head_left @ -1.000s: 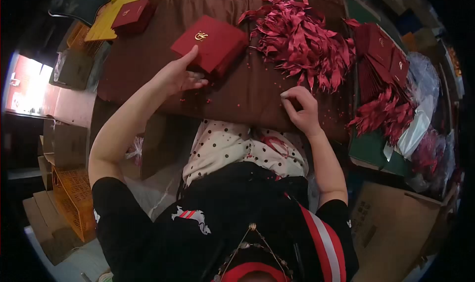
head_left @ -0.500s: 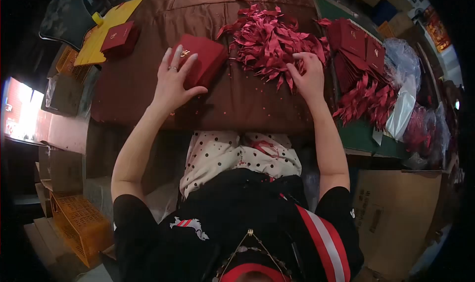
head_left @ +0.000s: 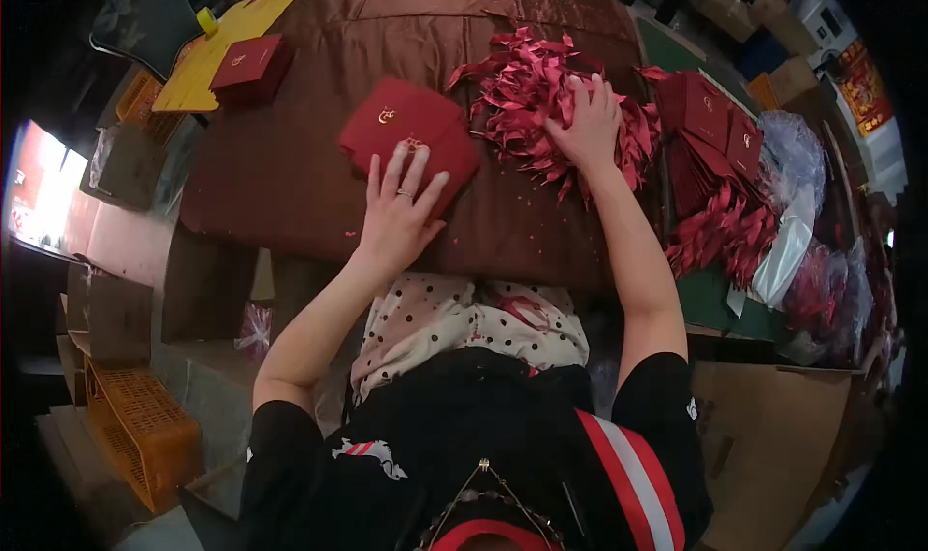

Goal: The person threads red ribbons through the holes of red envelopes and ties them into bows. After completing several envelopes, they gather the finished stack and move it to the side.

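Note:
On the brown cloth lies a stack of dark red cards or folders [head_left: 401, 118] with a gold emblem; the upper one sits askew over those beneath. My left hand [head_left: 398, 213] rests on the stack's near part, fingers stretched out and apart. To the right is a heap of red satin ribbons [head_left: 522, 92]. My right hand [head_left: 588, 130] lies over the right side of this heap, fingers extended and thumb apart, with no ribbon plainly gripped. Whatever is under its fingertips is hidden.
A smaller stack of red cards [head_left: 251, 68] stands at the back left, beside a yellow board [head_left: 232, 34]. On the right, more red cards [head_left: 710, 116] with ribbons lie near clear plastic bags [head_left: 793, 155]. An orange crate [head_left: 145, 435] is on the floor at left.
My left hand has moved right and nearer to me over the stack, where a second gold emblem now shows and the upper card is skewed. My right hand has moved farther onto the ribbons.

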Available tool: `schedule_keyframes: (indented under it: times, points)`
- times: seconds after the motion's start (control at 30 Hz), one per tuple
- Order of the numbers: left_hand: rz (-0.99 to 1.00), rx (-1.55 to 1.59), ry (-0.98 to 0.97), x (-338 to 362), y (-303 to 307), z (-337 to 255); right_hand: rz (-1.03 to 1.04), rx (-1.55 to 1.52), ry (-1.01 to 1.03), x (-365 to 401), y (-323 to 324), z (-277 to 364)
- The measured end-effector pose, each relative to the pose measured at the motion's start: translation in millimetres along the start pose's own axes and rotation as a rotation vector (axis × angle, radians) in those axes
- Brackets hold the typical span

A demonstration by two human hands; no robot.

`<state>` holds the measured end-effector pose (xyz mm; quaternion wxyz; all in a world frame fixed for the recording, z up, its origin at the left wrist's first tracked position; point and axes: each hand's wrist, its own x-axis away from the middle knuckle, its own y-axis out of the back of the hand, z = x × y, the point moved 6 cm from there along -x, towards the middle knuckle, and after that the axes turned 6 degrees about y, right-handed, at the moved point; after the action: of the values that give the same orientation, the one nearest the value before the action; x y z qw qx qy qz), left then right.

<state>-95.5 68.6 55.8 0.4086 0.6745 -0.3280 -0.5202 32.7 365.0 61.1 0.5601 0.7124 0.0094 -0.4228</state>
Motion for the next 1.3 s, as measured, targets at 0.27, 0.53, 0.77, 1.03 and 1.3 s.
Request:
schedule_keyframes:
  times: [0.27, 0.53, 0.77, 1.03, 1.3]
  points:
    - [-0.025, 0.150, -0.072, 25, -18, -55, -0.032, -0.341, 0.453, 27, 45, 57]
    - [0.102, 0.245, 0.050, 52, -27, -84, 0.039, -0.187, 0.476, 8, -5, 82]
    - [-0.124, 0.384, 0.271, 28, -21, -45, -0.055, -0.375, 0.313, 21, 35, 84]
    - [-0.022, 0.129, 0.477, -1, -44, -39, -0.152, -0.825, 0.000, 75, 83, 90]
    - [-0.187, 0.627, 0.663, 20, -48, -19, -0.017, -0.958, -0.106, 129, 67, 139]
